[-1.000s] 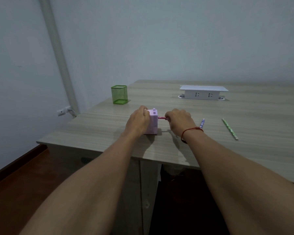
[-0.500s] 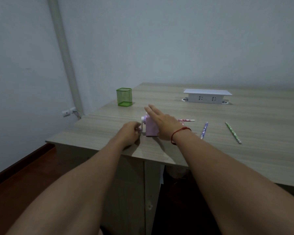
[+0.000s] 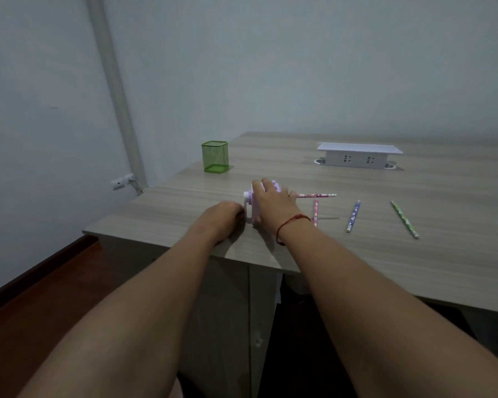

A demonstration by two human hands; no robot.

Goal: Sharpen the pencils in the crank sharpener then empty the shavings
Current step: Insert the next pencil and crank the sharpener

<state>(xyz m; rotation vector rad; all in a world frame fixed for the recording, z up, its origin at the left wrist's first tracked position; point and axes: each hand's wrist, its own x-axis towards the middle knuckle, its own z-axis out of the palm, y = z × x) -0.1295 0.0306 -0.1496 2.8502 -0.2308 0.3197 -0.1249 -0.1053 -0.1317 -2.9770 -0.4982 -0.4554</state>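
A small lilac crank sharpener (image 3: 250, 201) stands near the table's front left edge. My right hand (image 3: 272, 202), with a red string at the wrist, lies over its top and grips the body. My left hand (image 3: 223, 216) is closed at the white crank on the sharpener's left side. A pink patterned pencil (image 3: 316, 195) sticks out of the sharpener's right side, pointing right. Another pink pencil (image 3: 316, 211), a blue one (image 3: 353, 216) and a green one (image 3: 404, 219) lie loose on the table to the right.
A green mesh pencil cup (image 3: 214, 156) stands at the back left of the wooden table (image 3: 414, 268). A white socket box (image 3: 358, 156) sits at the back. The table's front edge runs just under my wrists, with dark floor below.
My right hand let go of the pink pencil and settled on top of the sharpener. My left hand left the sharpener's body and closed at the crank on its left side.
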